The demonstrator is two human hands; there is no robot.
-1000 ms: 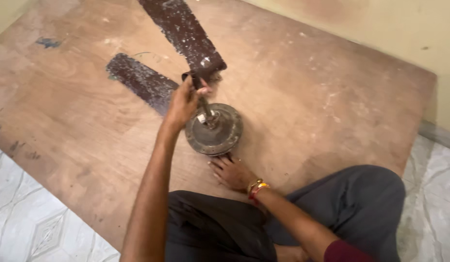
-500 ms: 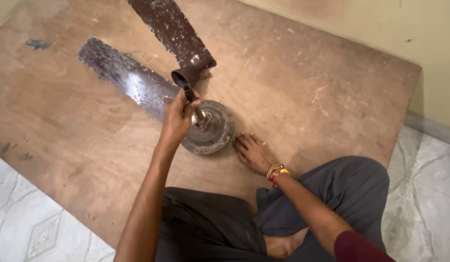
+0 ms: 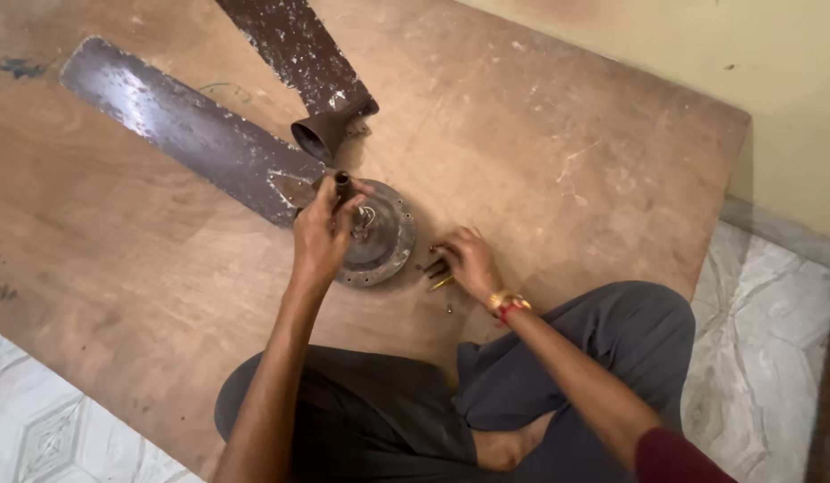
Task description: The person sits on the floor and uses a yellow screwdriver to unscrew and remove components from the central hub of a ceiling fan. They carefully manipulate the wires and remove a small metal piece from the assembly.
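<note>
Your left hand (image 3: 321,234) was closed around the short dark shaft (image 3: 342,184) that stood up from the round metal fan motor housing (image 3: 379,237), with the fingers wrapped just below the shaft's top end. Your right hand (image 3: 467,259) lay just beside the housing, on its side nearest your right knee, with the fingers curled down onto a few small dark and brass-coloured parts (image 3: 437,273) on the wooden board (image 3: 567,161); whether it actually gripped one of them, I cannot tell. A tiny loose piece (image 3: 449,309) lay on the board a little nearer to you than those parts.

The housing sat flat on the board, close to your crossed legs. Two dark, paint-flecked fan blades reached away from it: one long blade (image 3: 182,125) ran from under your left hand away to your left, and the other blade (image 3: 298,54) ran up beyond the housing, ending in a dark cup-shaped cover (image 3: 321,134) just past the shaft. Pale patterned floor tiles (image 3: 39,429) showed beyond the board's edge.
</note>
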